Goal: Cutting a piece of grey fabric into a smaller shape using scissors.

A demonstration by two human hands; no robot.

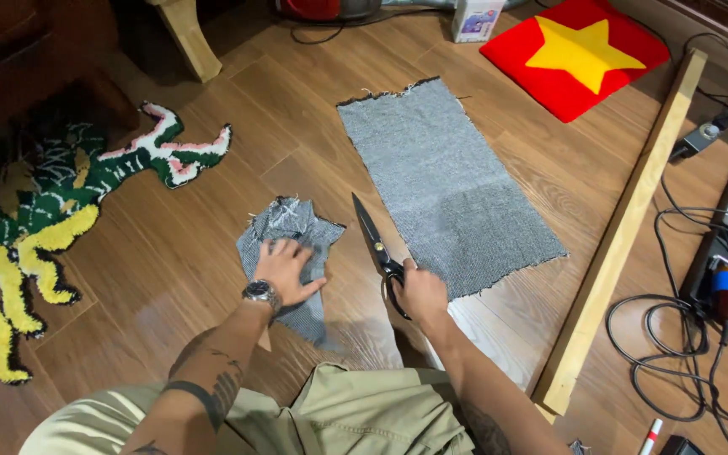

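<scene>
Small grey fabric scrap (290, 253) lies crumpled on the wood floor (170, 278), pinned flat under your left hand (284, 270), fingers spread, palm down, wrist bearing a watch (261, 292). Your right hand (419, 291), just beside it, is clamped on the handles of black scissors (377, 246); blades closed, tips pointing away from you. Beyond that hand, touching near its knuckles, a long grey fabric sheet (444, 181) lies flat. Further right: a wooden beam (634, 219) and cables (676, 329). Far left of your left hand: a tufted dragon rug (52, 219). Red cushion with a yellow star (579, 52) far ahead.
</scene>
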